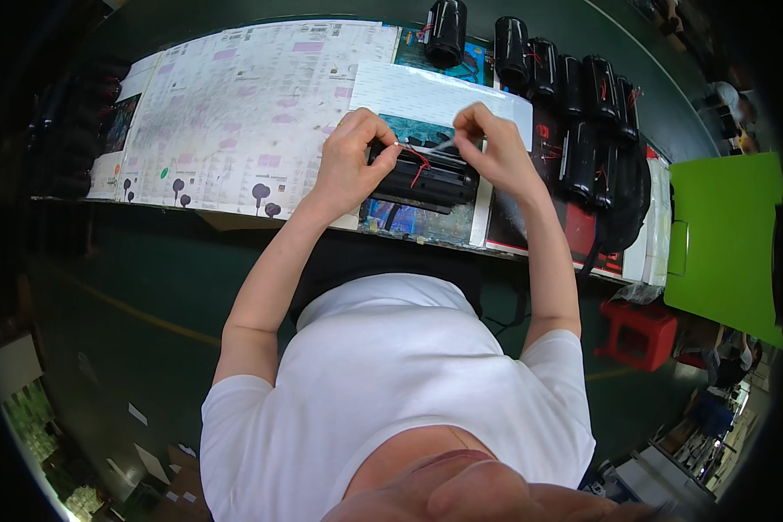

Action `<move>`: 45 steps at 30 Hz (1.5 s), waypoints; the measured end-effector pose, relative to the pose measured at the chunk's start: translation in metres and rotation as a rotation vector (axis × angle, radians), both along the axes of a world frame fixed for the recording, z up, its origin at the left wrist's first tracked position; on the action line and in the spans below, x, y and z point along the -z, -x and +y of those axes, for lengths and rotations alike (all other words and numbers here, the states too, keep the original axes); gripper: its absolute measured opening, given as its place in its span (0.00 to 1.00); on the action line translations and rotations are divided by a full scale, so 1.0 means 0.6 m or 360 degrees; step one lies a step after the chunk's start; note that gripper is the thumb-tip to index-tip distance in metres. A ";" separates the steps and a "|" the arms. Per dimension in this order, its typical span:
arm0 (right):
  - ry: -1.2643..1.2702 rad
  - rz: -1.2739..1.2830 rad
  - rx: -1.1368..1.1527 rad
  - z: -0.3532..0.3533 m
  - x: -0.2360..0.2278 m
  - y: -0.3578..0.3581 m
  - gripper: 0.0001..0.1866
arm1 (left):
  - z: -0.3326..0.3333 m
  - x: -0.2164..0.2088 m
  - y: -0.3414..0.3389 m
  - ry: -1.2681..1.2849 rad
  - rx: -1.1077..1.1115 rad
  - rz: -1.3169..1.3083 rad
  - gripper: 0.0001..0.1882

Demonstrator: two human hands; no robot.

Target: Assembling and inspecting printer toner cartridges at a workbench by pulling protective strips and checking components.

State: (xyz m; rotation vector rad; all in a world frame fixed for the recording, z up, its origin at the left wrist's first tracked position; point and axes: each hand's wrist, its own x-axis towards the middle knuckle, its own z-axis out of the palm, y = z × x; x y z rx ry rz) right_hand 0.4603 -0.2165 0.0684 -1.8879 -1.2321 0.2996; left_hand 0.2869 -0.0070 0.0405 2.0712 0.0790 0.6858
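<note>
A black cylindrical housing [426, 180] lies on its side on the bench in front of me, with red wires [419, 165] rising from it. My left hand [353, 158] is closed in a pinch at the wires' end, where a small white connector [398, 144] shows at the fingertips. Just right of it, my right hand [496, 155] is also pinched, thumb against fingers. A thin pale strip [443, 145] reaches from its fingertips toward the wires, slightly blurred. Behind both hands is a white sheet [444, 91] with rows of small marks.
Several black cylindrical housings [570, 85] with red wires stand at the right, and one more [445, 33] at the back. Printed paper [235, 113] covers the bench's left side. Dark parts line the far left. A green panel [726, 244] and red stool [638, 335] are at right.
</note>
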 end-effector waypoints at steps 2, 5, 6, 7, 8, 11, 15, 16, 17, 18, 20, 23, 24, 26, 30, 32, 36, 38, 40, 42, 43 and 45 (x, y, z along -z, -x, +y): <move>-0.0068 -0.0136 0.0032 0.034 0.011 -0.024 0.07 | -0.003 -0.002 0.000 0.0003 0.0000 0.0037 0.05; -0.0185 -0.0287 0.0078 0.076 -0.006 -0.029 0.07 | 0.002 0.006 -0.005 0.0347 -0.0016 0.0100 0.04; -0.0222 -0.0369 0.0112 0.086 -0.019 -0.022 0.08 | 0.010 0.014 -0.009 0.0576 -0.0086 0.0047 0.04; -0.0254 -0.0448 0.0159 0.087 -0.031 -0.015 0.08 | 0.012 0.014 -0.011 0.0806 -0.0143 -0.0003 0.05; -0.0341 -0.0404 0.0189 0.082 -0.040 -0.001 0.07 | 0.020 0.012 -0.006 0.0804 -0.0150 0.0000 0.05; -0.0249 -0.0132 0.0246 0.031 -0.069 0.056 0.07 | 0.021 -0.015 0.025 0.0513 -0.0009 0.0001 0.06; -0.0029 0.0142 0.0313 -0.044 -0.064 0.132 0.07 | -0.013 -0.040 0.076 0.0151 0.0084 0.0160 0.06; -0.0009 0.0131 0.0356 -0.051 -0.059 0.149 0.07 | -0.021 -0.038 0.084 0.0010 0.0033 0.0195 0.06; 0.0010 0.0057 0.0372 -0.054 -0.051 0.164 0.07 | -0.029 -0.036 0.091 -0.0133 -0.0016 0.0228 0.07; -0.0014 -0.0122 0.0360 -0.054 -0.037 0.172 0.08 | -0.037 -0.038 0.097 -0.0209 -0.0045 0.0220 0.07; -0.0036 -0.0298 0.0354 -0.050 -0.025 0.181 0.09 | -0.040 -0.042 0.096 -0.0301 -0.0067 0.0245 0.07; -0.0005 -0.0494 0.0382 -0.038 -0.027 0.174 0.11 | -0.039 -0.057 0.083 -0.0399 -0.0108 0.0270 0.07; 0.0028 -0.0499 0.0412 -0.034 -0.030 0.168 0.11 | -0.036 -0.061 0.076 -0.0404 -0.0128 0.0278 0.08; 0.0060 -0.0506 0.0440 -0.028 -0.035 0.157 0.10 | -0.025 -0.058 0.057 -0.0368 -0.0124 0.0323 0.08; 0.0192 -0.0293 0.0456 -0.024 -0.046 0.146 0.09 | -0.008 -0.063 0.038 -0.0200 -0.0066 0.0517 0.10; 0.0238 -0.0253 0.0460 -0.024 -0.049 0.146 0.08 | -0.004 -0.063 0.037 -0.0136 -0.0026 0.0597 0.10; 0.0244 -0.0204 0.0461 -0.025 -0.053 0.146 0.08 | -0.002 -0.062 0.038 -0.0123 0.0029 0.0569 0.11; 0.0246 -0.0192 0.0467 -0.025 -0.054 0.145 0.08 | -0.005 -0.067 0.040 -0.0133 0.0043 0.0557 0.11; 0.0249 -0.0202 0.0444 -0.025 -0.054 0.144 0.08 | -0.010 -0.071 0.041 -0.0187 0.0024 0.0556 0.11; 0.0269 -0.0230 0.0447 -0.024 -0.055 0.145 0.08 | -0.013 -0.073 0.042 -0.0184 0.0015 0.0548 0.11; 0.0288 -0.0261 0.0448 -0.024 -0.055 0.146 0.08 | -0.014 -0.074 0.042 -0.0181 0.0004 0.0538 0.11; 0.0320 -0.0341 0.0457 -0.024 -0.054 0.149 0.08 | -0.014 -0.073 0.042 -0.0190 -0.0002 0.0529 0.11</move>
